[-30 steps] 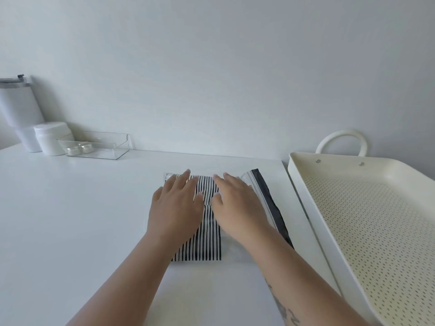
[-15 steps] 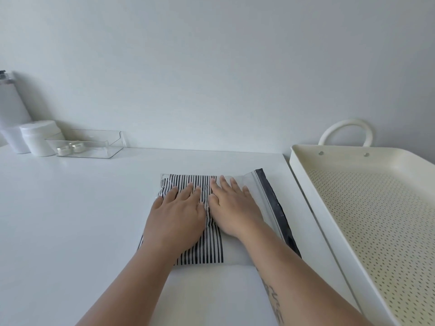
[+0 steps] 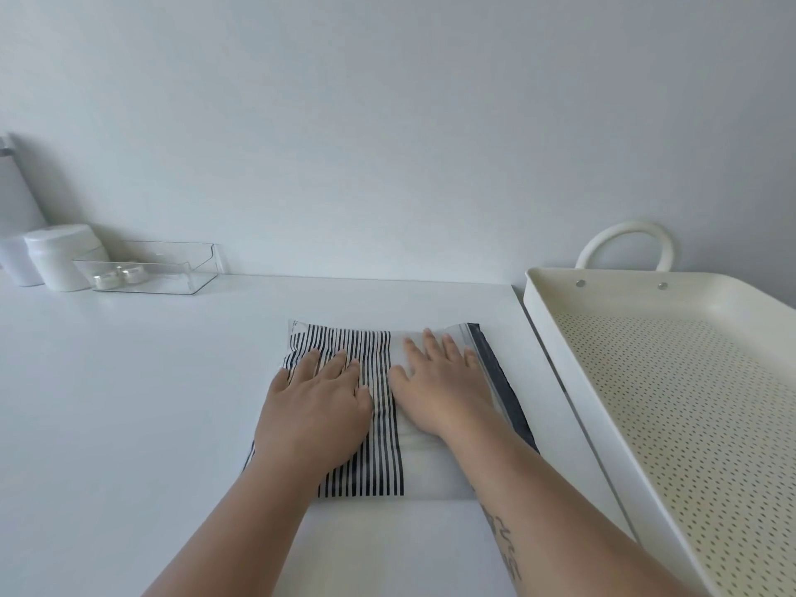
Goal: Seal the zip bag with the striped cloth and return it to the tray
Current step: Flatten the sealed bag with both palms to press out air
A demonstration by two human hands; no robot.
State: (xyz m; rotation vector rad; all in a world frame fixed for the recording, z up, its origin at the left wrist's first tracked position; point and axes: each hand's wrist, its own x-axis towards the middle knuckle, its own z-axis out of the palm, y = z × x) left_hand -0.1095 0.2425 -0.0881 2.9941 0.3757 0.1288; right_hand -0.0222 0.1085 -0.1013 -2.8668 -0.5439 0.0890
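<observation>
A clear zip bag [image 3: 435, 471] lies flat on the white table, its dark zip strip [image 3: 502, 387] along the right edge. Inside it sits a folded black-and-white striped cloth [image 3: 366, 458], filling the left half. My left hand [image 3: 316, 407] rests palm down on the striped cloth, fingers spread. My right hand [image 3: 441, 385] presses flat on the bag's clear right part, its little finger close to the zip strip. Neither hand grips anything. The cream perforated tray [image 3: 555, 325] with a loop handle stands to the right of the bag.
At the back left stand a white tumbler [image 3: 13, 217], a white jar [image 3: 58, 256] and a clear plastic bin [image 3: 146, 269] with two small round tins. The wall runs right behind the table. The tray's long rim lies close to the bag's zip edge.
Both hands have slid back toward me over the bag, uncovering more of the striped cloth's far end. My right hand has shifted right, off the cloth toward the zip strip.
</observation>
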